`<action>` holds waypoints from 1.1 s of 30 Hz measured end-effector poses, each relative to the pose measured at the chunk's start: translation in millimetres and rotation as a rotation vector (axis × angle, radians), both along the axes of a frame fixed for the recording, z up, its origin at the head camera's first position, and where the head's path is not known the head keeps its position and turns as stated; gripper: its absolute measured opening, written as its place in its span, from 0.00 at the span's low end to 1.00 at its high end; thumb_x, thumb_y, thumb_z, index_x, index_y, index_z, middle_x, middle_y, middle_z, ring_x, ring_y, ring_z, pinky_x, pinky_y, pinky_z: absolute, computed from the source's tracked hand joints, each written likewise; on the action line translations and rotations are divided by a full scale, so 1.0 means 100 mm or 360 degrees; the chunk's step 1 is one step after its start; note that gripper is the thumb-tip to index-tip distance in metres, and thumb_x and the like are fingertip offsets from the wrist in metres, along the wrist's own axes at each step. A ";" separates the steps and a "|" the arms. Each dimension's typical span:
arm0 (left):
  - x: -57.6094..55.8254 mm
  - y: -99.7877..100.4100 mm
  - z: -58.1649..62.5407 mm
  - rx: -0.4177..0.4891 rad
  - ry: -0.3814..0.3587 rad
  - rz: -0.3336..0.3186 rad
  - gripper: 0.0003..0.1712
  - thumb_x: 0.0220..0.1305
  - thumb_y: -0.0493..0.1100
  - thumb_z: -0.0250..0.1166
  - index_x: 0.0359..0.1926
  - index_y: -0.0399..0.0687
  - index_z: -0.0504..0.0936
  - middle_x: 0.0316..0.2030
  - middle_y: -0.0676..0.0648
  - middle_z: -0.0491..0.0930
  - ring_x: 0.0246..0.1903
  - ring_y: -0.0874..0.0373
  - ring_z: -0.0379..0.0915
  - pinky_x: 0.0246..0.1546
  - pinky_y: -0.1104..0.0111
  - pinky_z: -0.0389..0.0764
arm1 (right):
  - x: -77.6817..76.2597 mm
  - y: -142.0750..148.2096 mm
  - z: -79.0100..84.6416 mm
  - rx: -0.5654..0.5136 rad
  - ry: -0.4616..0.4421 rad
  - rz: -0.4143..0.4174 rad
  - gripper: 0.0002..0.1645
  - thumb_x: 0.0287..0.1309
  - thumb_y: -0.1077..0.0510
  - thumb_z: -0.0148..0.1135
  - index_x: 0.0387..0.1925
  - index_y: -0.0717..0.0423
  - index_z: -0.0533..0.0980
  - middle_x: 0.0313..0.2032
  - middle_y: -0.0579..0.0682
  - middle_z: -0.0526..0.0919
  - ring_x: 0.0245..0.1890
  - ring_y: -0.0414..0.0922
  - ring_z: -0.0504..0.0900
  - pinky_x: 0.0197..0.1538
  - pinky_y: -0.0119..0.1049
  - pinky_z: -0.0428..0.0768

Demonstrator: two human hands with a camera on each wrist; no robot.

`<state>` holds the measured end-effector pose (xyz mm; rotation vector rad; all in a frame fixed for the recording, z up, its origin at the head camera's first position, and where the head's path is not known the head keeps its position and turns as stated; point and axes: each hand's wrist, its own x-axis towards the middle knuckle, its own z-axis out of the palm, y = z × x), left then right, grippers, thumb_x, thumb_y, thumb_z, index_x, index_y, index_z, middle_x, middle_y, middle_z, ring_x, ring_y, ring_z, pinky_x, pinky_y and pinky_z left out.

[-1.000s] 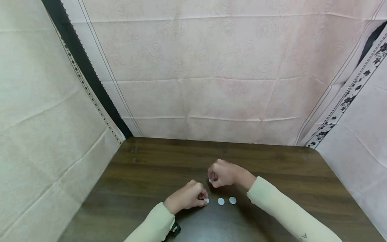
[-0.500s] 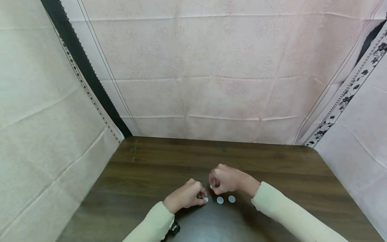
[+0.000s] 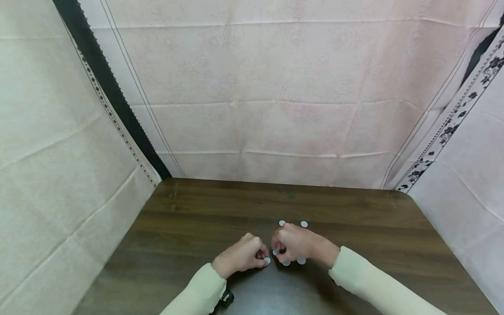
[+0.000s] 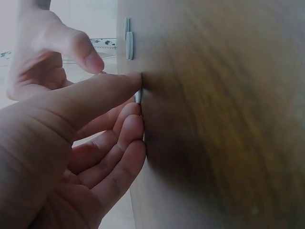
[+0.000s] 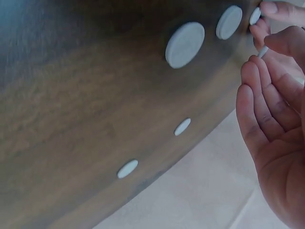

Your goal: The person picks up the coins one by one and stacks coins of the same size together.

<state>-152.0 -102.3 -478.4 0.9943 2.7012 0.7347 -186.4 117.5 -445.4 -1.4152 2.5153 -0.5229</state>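
Near the middle of the table, my left hand (image 3: 242, 256) pinches a small round white disc (image 3: 267, 260) at the wooden surface. My right hand (image 3: 295, 243) holds another white disc (image 5: 262, 51) between thumb and fingertips, just right of the left hand and apart from the table. Under the right hand lie two more discs, one (image 5: 185, 45) large in the right wrist view and one (image 5: 229, 22) beside it; their edges look doubled, as if stacked. Farther back lie two thinner-looking discs, a left one (image 5: 182, 126) and a right one (image 5: 127, 169).
The brown wooden table (image 3: 197, 218) fills the lower view. A pale cloth (image 3: 295, 87) hangs behind its far edge, with further cloths at the left (image 3: 78, 153) and right (image 3: 464, 175). A dark band sits on the left wrist.
My right hand has moved toward me with its disc, coming level with the left hand. Two discs behind it have come into sight, and it now partly covers the near pair. The left hand stays put.
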 end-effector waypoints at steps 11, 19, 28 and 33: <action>0.01 0.02 0.02 0.0020 0.0002 0.0007 0.04 0.64 0.39 0.76 0.31 0.48 0.91 0.24 0.60 0.84 0.23 0.78 0.70 0.28 0.83 0.75 | 0.09 -0.05 -0.09 -0.0062 0.0075 0.0059 0.04 0.55 0.64 0.74 0.32 0.52 0.88 0.31 0.43 0.87 0.29 0.29 0.81 0.32 0.17 0.75; 0.03 0.01 0.02 0.0057 0.0041 0.0014 0.09 0.62 0.37 0.76 0.25 0.50 0.88 0.19 0.60 0.80 0.19 0.77 0.66 0.24 0.83 0.71 | 0.12 -0.07 -0.14 -0.0076 0.0148 0.0081 0.07 0.53 0.64 0.73 0.33 0.51 0.88 0.31 0.42 0.88 0.29 0.27 0.81 0.32 0.15 0.73; 0.03 0.00 0.00 0.0102 0.0033 0.0007 0.09 0.61 0.35 0.76 0.25 0.48 0.87 0.20 0.58 0.81 0.20 0.77 0.67 0.24 0.82 0.72 | 0.14 -0.09 -0.17 -0.0037 0.0143 0.0067 0.06 0.55 0.63 0.73 0.30 0.48 0.86 0.28 0.40 0.84 0.27 0.26 0.75 0.29 0.14 0.69; 0.02 0.00 0.00 0.0093 0.0043 0.0032 0.09 0.60 0.35 0.76 0.24 0.48 0.87 0.20 0.58 0.81 0.21 0.77 0.67 0.24 0.82 0.72 | 0.14 -0.09 -0.19 -0.0033 0.0153 0.0072 0.07 0.53 0.64 0.73 0.30 0.47 0.86 0.28 0.40 0.84 0.27 0.25 0.71 0.29 0.14 0.68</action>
